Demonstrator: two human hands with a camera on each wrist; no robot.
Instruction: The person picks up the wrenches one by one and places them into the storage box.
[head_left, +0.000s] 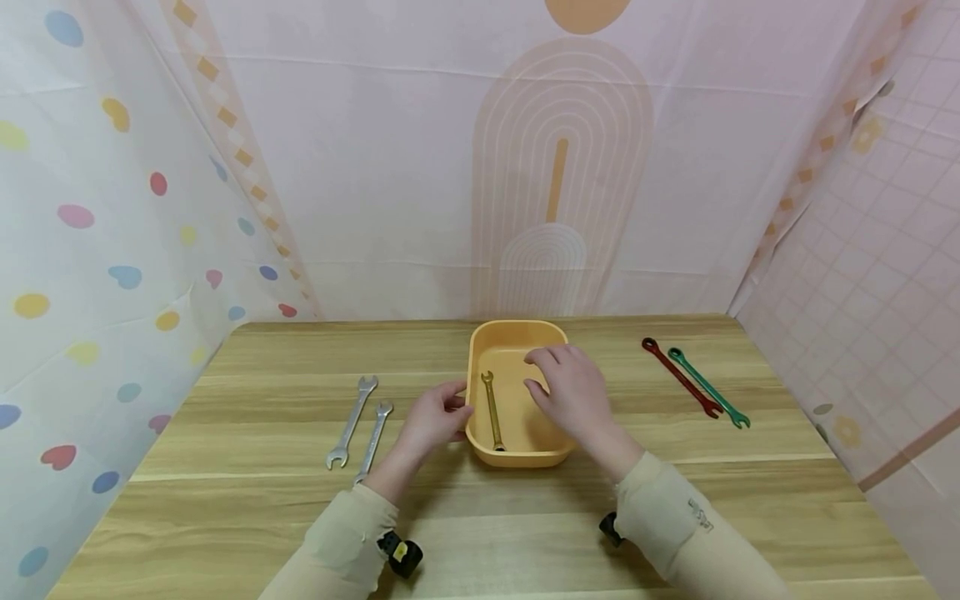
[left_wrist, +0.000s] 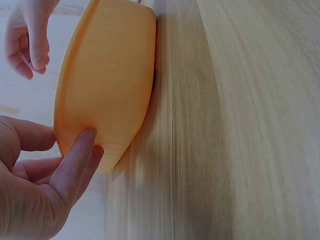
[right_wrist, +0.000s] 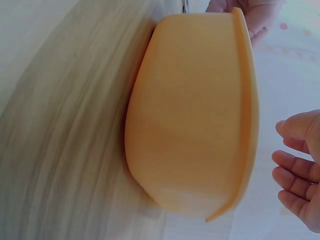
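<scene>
Item: yellow plastic tub [head_left: 480, 350], rectangular with rounded corners, standing at the middle of the wooden tabletop [head_left: 225, 517]. Long axis runs away from the person, toward the backdrop.

Contents: one gold combination wrench [head_left: 492, 412], lying flat on the tub floor along the left wall. Its long axis matches the tub's, ring end far, open end near.

Left hand [head_left: 431, 421]: at the tub's near left corner, fingers relaxed and lightly bent; in the left wrist view a fingertip [left_wrist: 86, 137] rests on the outer wall. It steadies the tub but grips nothing.

Right hand [head_left: 573, 392]: hovering over the tub's right half, fingers loosely curled, holding nothing; the right wrist view shows the palm bare.

Also present: two silver open-end wrenches [head_left: 358, 423] left of the tub, side by side, long axes slanted toward the tub's far end; a red wrench [head_left: 678, 377] and a green wrench [head_left: 708, 387] to the right, near each other, slanting from far left to near right.

Step in hand, as judged: placing wrenches into the tub, one in and four outside. The next move likely calls for reaching to either pair and pinching one handle.
</scene>
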